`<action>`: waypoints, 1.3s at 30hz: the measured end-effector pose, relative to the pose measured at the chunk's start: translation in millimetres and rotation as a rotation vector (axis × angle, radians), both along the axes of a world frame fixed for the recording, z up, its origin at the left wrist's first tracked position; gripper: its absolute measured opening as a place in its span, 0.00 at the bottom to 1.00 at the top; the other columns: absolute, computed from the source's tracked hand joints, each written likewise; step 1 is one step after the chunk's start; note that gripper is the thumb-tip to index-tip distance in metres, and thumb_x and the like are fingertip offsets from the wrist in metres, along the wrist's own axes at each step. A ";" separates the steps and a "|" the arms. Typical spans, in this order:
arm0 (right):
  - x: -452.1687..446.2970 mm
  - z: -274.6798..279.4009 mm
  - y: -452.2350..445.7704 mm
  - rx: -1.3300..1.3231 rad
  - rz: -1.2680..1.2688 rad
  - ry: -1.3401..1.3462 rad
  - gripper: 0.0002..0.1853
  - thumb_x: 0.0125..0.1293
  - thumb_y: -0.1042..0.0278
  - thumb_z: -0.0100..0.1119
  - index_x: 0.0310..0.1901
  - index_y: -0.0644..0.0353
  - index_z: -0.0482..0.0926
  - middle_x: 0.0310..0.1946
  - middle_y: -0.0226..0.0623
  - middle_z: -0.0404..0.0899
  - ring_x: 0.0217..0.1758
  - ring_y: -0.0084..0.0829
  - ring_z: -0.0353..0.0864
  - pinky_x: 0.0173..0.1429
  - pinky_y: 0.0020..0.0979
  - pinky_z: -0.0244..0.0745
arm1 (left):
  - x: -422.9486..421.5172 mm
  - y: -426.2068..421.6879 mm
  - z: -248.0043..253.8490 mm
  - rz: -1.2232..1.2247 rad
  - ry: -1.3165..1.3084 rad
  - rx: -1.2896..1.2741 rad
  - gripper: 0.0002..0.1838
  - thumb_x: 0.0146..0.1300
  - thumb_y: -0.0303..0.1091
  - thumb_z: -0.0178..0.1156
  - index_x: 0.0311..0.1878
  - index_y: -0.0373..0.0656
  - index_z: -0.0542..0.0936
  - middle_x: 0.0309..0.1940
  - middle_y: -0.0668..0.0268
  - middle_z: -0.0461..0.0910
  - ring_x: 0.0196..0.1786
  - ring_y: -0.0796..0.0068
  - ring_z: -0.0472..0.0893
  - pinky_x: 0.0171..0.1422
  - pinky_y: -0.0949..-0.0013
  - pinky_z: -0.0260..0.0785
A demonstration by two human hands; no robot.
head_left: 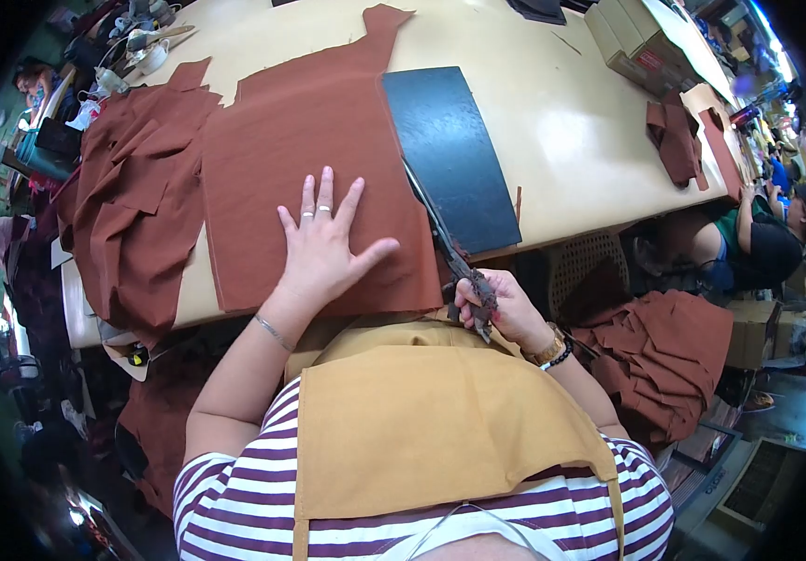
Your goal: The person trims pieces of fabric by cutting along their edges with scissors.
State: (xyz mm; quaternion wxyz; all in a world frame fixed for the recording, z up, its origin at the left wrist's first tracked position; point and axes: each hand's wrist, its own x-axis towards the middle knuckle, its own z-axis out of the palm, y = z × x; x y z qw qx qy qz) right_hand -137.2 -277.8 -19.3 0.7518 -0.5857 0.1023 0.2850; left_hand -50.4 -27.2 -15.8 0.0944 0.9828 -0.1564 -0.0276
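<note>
A reddish-brown piece of fabric (309, 131) lies spread over the table in front of me. My left hand (321, 248) rests on it with fingers stretched apart, pressing near its lower middle. At the cloth's right edge, my right hand (504, 304) grips large scissors (434, 210), whose handles look wrapped in dark, ragged material. Their long blades point away from me along the fabric edge; whether they are parted is hard to make out. Partly beneath the fabric's right side sits a dark blue-black flat board (459, 140).
Crumpled brown fabric (132, 206) is heaped at the left, and another brown pile (655, 360) lies low at the right. A cardboard box (632, 47) stands on the table's far right. A person (758, 234) sits by the right side. A woven chair (590, 266) is near the table edge.
</note>
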 end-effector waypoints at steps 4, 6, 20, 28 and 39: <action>0.5 2.0 -1.7 -0.007 0.024 0.002 0.17 0.68 0.52 0.58 0.30 0.59 0.78 0.20 0.27 0.77 0.23 0.18 0.76 0.30 0.20 0.70 | 30.7 19.6 0.8 -0.023 -0.072 0.013 0.48 0.54 0.73 0.52 0.73 0.55 0.57 0.75 0.50 0.42 0.77 0.47 0.41 0.69 0.26 0.36; 4.6 -0.1 -0.1 0.011 0.018 -0.012 0.17 0.68 0.52 0.57 0.31 0.59 0.78 0.21 0.28 0.77 0.24 0.18 0.76 0.31 0.20 0.71 | 34.6 22.6 0.3 -0.035 -0.055 0.064 0.50 0.52 0.74 0.54 0.74 0.57 0.56 0.75 0.52 0.43 0.77 0.49 0.40 0.70 0.28 0.35; 4.0 1.1 -0.6 0.050 -0.005 0.000 0.16 0.69 0.55 0.57 0.31 0.60 0.78 0.21 0.28 0.77 0.24 0.18 0.76 0.30 0.21 0.70 | 10.6 15.8 1.1 -0.031 -0.030 0.069 0.52 0.50 0.73 0.56 0.74 0.58 0.55 0.76 0.55 0.42 0.77 0.50 0.41 0.70 0.28 0.37; 12.6 -3.1 2.4 0.017 -0.016 -0.028 0.18 0.69 0.52 0.57 0.30 0.59 0.77 0.20 0.28 0.77 0.23 0.18 0.75 0.28 0.21 0.68 | -5.0 12.3 3.2 -0.053 -0.026 0.046 0.52 0.49 0.72 0.58 0.74 0.57 0.56 0.76 0.55 0.43 0.77 0.50 0.42 0.69 0.27 0.38; 6.4 2.2 -2.2 0.100 -0.005 0.001 0.15 0.68 0.55 0.58 0.33 0.59 0.78 0.25 0.28 0.78 0.26 0.18 0.77 0.33 0.21 0.72 | -13.5 10.8 3.8 -0.041 -0.019 0.031 0.52 0.49 0.70 0.59 0.73 0.56 0.57 0.75 0.53 0.45 0.77 0.47 0.43 0.68 0.26 0.39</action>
